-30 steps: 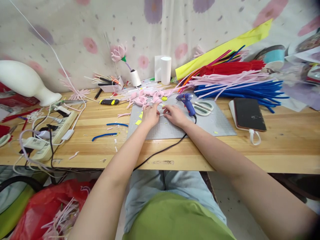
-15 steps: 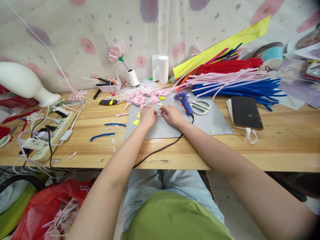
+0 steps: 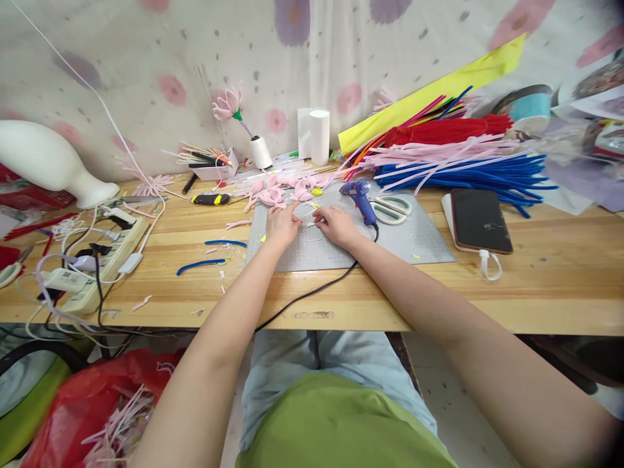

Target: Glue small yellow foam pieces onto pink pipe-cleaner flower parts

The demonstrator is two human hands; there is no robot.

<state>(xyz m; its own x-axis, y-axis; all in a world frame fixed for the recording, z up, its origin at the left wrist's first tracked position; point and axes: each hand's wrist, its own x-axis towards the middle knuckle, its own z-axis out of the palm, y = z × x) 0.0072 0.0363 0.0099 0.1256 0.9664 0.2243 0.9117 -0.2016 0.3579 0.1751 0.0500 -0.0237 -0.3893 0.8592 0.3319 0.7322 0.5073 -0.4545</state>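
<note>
Above the grey cutting mat [image 3: 390, 250], my right hand [image 3: 335, 225] pinches the end of a thin white strand [image 3: 309, 225]. My left hand [image 3: 283, 225] is just left of it, thumb and fingers closed together; anything in that pinch is too small to make out. More thin pale strands lie on the mat between and below the hands. Pink fuzzy pipe-cleaner flowers [image 3: 272, 196] lie just beyond my left fingers, beside a small yellow round piece [image 3: 317, 192]. A blue glue gun [image 3: 359, 200] and scissors [image 3: 392, 209] rest right of my right hand.
Pink pipe cleaners [image 3: 439, 153], red and blue bundles lie at the back right, near a black phone-like device [image 3: 480, 220]. A yellow-black utility knife [image 3: 210, 199] and a power strip [image 3: 110, 263] are left. The glue gun's black cord [image 3: 307, 292] crosses the front edge.
My left hand has shifted slightly left, away from my right hand, and now covers some yellow scraps on the mat. The right hand has barely moved.
</note>
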